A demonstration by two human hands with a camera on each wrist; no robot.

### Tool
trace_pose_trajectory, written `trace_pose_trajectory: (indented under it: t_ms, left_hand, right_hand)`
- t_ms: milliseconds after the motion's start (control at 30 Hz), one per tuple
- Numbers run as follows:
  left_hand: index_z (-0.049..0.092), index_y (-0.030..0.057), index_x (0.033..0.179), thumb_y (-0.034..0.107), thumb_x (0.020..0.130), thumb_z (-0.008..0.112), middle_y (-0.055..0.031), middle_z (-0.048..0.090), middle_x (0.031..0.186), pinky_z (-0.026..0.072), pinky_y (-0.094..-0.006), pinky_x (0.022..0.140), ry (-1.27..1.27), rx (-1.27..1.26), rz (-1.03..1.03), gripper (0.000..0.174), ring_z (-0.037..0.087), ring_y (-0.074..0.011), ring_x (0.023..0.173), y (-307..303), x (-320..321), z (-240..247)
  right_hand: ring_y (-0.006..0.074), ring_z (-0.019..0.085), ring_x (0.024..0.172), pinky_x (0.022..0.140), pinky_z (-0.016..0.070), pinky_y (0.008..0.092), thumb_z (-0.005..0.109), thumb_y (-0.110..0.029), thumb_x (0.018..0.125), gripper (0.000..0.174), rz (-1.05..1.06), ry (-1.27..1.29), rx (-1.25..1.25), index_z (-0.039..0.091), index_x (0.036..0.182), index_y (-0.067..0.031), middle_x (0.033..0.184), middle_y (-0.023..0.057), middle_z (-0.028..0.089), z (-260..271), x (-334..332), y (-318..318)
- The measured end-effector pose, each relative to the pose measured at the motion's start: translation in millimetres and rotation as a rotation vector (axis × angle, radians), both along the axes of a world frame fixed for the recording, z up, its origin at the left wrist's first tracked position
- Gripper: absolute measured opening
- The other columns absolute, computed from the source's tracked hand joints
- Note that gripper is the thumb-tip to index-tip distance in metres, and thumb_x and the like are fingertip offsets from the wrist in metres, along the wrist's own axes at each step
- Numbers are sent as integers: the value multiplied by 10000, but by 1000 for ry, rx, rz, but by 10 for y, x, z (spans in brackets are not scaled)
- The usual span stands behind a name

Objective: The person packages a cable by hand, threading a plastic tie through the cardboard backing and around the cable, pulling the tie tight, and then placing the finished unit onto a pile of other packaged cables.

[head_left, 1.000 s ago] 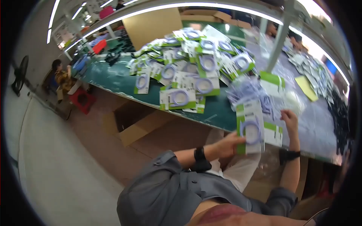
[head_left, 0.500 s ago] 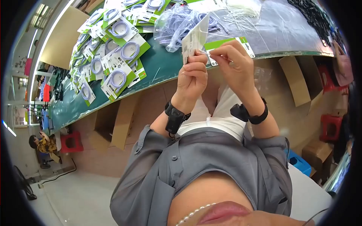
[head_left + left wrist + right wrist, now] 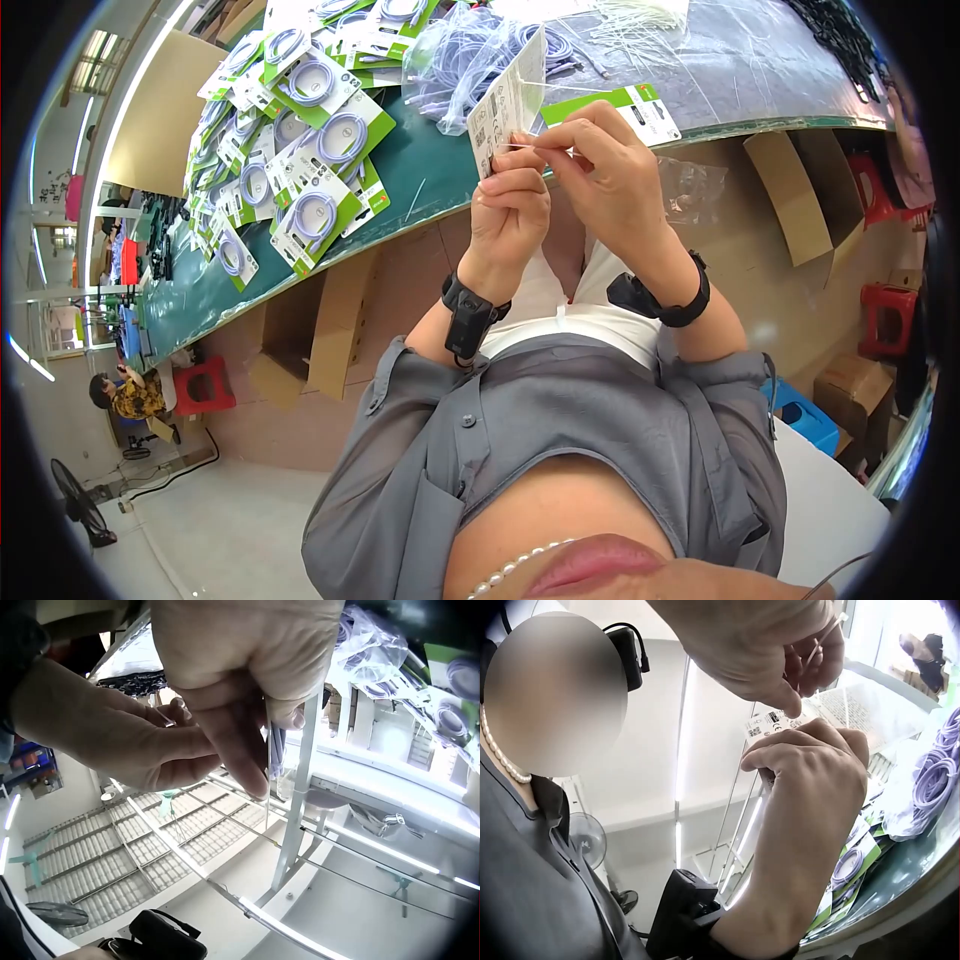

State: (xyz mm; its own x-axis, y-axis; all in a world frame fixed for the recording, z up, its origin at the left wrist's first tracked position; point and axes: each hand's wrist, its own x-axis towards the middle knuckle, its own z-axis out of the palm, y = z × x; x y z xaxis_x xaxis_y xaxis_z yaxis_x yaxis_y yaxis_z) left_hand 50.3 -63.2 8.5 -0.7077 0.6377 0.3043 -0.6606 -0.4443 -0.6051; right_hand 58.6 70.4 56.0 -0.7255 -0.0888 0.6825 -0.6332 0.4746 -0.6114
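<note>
My left hand (image 3: 512, 210) grips a white printed packaging card (image 3: 507, 100), which stands upright with its back towards my right hand. A bit of lilac cable (image 3: 277, 752) shows against the card's front in the left wrist view. Thumb and forefinger of my right hand (image 3: 617, 185) pinch a thin white cable tie (image 3: 823, 639), close to the card's back and the left fingertips. Behind the hands, another green-and-white card (image 3: 652, 118) lies at the table's front edge. A clear bag of lilac cables (image 3: 455, 65) sits just beyond the held card.
Many carded lilac cables (image 3: 315, 215) are heaped on the green table (image 3: 425, 180) to the left. Loose white ties (image 3: 640, 35) lie at the back, black cables (image 3: 835, 45) at the far right. Open cardboard boxes (image 3: 790, 195) stand on the floor below the edge.
The card has turned from face-up to upright, its back now showing. My right hand came from the table to the card with a white tie, and has since shifted slightly left. The view tilted down.
</note>
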Motion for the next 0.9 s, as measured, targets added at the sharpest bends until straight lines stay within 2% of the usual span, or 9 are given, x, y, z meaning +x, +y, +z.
trace_pose_trajectory:
  t_ms: [900]
  left_hand:
    - [480, -55, 1041, -10, 908, 460, -87, 522, 775, 515, -190, 475, 16, -41, 16, 142, 574, -137, 615, -3, 40, -36]
  right_hand:
    - [153, 592, 654, 534, 501, 248, 695, 29, 724, 131, 0, 26, 1, 655, 832, -34, 794, 57, 573, -35, 16, -24]
